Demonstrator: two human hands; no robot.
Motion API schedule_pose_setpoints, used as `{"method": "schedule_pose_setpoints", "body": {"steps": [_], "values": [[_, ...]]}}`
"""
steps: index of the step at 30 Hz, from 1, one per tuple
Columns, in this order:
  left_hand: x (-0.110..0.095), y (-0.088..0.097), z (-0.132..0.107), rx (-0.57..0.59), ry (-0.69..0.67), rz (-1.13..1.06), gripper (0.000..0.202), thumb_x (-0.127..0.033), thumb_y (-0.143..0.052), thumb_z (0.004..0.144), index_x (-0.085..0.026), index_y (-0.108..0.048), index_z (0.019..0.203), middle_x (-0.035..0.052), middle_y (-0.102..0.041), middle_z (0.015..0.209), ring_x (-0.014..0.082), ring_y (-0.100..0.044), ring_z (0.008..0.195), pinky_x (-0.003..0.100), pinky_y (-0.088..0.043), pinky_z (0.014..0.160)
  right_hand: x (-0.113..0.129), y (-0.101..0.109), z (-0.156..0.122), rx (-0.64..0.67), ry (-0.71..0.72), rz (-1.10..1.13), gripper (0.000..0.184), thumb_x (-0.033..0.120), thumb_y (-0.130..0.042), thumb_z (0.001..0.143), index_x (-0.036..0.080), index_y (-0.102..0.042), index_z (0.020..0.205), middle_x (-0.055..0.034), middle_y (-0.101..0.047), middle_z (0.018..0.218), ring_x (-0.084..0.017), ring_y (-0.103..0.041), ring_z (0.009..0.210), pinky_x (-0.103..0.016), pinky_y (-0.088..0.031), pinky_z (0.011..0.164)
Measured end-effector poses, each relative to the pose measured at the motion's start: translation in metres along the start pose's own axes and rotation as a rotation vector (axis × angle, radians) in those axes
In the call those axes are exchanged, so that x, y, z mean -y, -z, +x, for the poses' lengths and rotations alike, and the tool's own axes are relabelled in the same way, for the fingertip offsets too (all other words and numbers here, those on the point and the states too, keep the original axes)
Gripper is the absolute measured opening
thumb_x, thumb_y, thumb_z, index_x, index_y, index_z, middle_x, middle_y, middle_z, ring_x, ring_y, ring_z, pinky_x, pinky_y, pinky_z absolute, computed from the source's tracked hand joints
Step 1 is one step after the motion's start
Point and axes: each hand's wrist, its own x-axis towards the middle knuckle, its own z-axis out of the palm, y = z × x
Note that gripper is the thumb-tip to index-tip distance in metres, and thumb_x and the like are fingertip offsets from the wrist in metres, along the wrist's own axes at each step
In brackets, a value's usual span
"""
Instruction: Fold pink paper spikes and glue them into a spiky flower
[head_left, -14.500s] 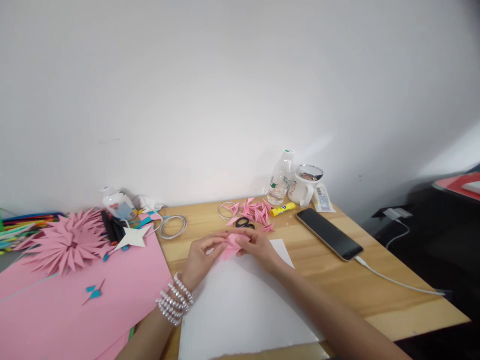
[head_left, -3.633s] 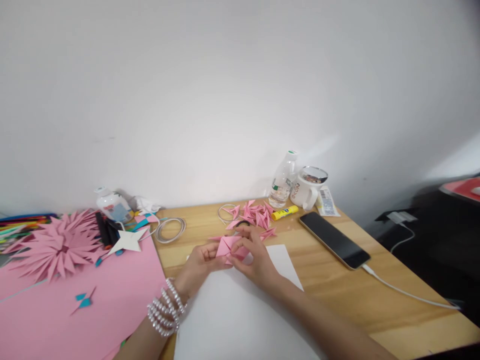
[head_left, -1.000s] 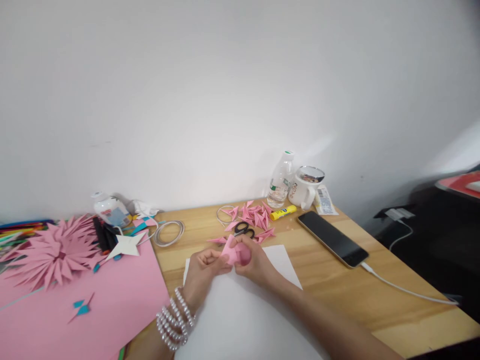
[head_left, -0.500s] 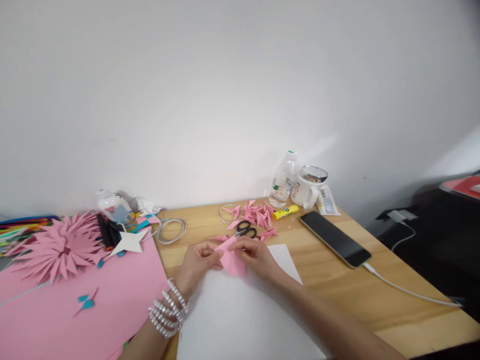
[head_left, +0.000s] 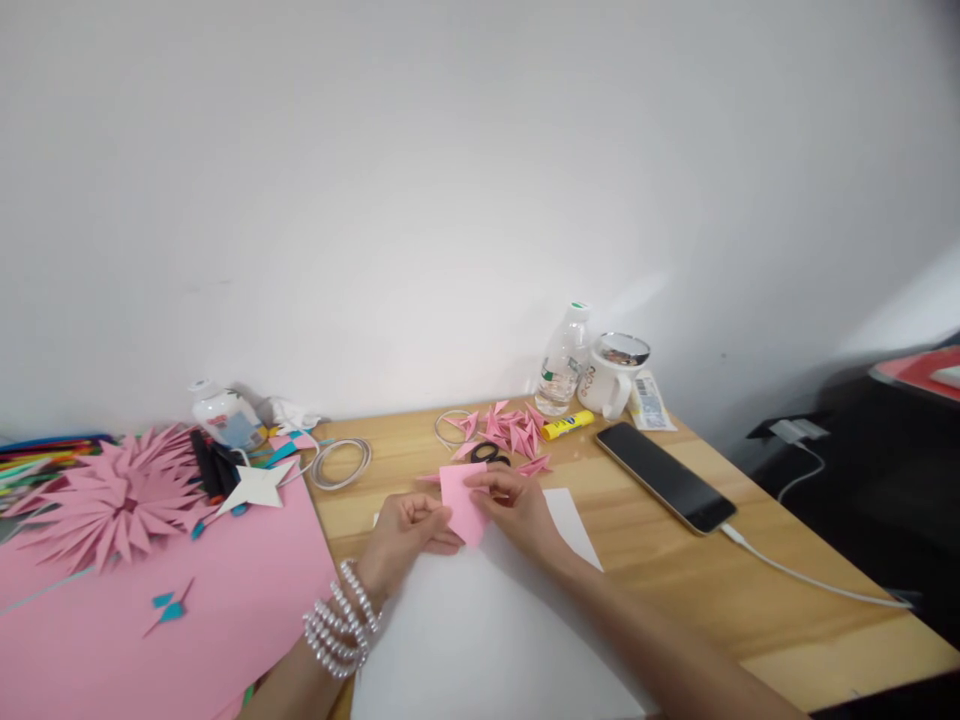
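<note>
A small piece of pink paper [head_left: 461,503] is held up between my two hands, above the far end of a white paper sheet [head_left: 487,630]. My left hand [head_left: 412,535], with a beaded bracelet at the wrist, pinches its lower left edge. On the upper right side, the fingers of my right hand [head_left: 514,505] grip the same paper. Just behind it lie black-handled scissors [head_left: 491,453], partly hidden by the paper and my right hand. Several folded pink paper pieces [head_left: 517,428] are heaped beyond the scissors.
Right of the heap are a yellow glue stick [head_left: 568,425], a water bottle [head_left: 562,365], a white mug [head_left: 611,380] and a phone [head_left: 667,478] on a cable. To the left, a large pink folded-paper flower [head_left: 124,500] and a white paper star [head_left: 257,484] rest by a pink sheet [head_left: 247,610].
The pink paper has been turned in my fingers and now shows a flatter, more upright face. Both hands keep hold, the right one slightly farther right. The whole view has shifted a little.
</note>
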Motion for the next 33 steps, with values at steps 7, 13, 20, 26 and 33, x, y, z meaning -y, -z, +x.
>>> {"method": "schedule_pose_setpoints", "body": {"steps": [7,13,20,26,33], "values": [[-0.0015,0.0029,0.0013,0.018,-0.050,-0.092,0.028,-0.036,-0.066,0.067,-0.010,-0.065,0.079,0.0115,-0.070,0.078,0.0199,-0.065,0.070,0.032,-0.052,0.069,0.0057,0.0007,0.0025,0.046,-0.018,0.035,0.019,0.023,-0.052,0.073,0.018,-0.066,0.084,-0.0056,-0.061,0.085,-0.016,-0.057,0.076,-0.027,-0.047,0.062],[-0.0030,0.0042,0.0042,-0.052,-0.081,-0.190,0.032,-0.031,-0.068,0.066,-0.010,-0.064,0.090,0.0105,-0.070,0.083,0.0197,-0.065,0.073,0.030,-0.052,0.067,0.0015,-0.0025,-0.0005,0.225,-0.009,0.148,0.032,0.012,-0.050,0.067,0.021,-0.063,0.095,-0.0054,-0.056,0.101,-0.016,-0.058,0.086,-0.027,-0.049,0.067],[-0.0077,0.0021,0.0033,-0.100,-0.069,-0.227,0.034,-0.028,-0.070,0.063,-0.010,-0.065,0.092,0.0109,-0.070,0.087,0.0208,-0.065,0.074,0.028,-0.051,0.065,-0.0024,-0.0044,-0.0037,0.268,0.095,0.120,0.034,0.008,-0.061,0.063,0.023,-0.064,0.093,-0.0054,-0.053,0.105,-0.017,-0.057,0.091,-0.028,-0.052,0.070],[-0.0064,0.0025,0.0042,-0.061,-0.084,-0.284,0.033,-0.024,-0.069,0.064,-0.010,-0.064,0.093,0.0114,-0.068,0.094,0.0213,-0.064,0.081,0.029,-0.051,0.070,-0.0023,-0.0045,-0.0024,0.220,0.071,0.099,0.026,0.020,-0.070,0.061,0.022,-0.067,0.087,-0.0053,-0.056,0.100,-0.018,-0.058,0.086,-0.027,-0.053,0.066],[-0.0102,0.0004,0.0003,0.057,-0.085,-0.407,0.035,-0.019,-0.068,0.068,-0.012,-0.059,0.102,0.0125,-0.066,0.101,0.0216,-0.063,0.087,0.029,-0.051,0.075,-0.0006,-0.0027,-0.0010,0.170,0.067,0.067,0.021,0.023,-0.067,0.066,0.021,-0.067,0.087,-0.0050,-0.058,0.099,-0.015,-0.059,0.083,-0.025,-0.051,0.066]]}}
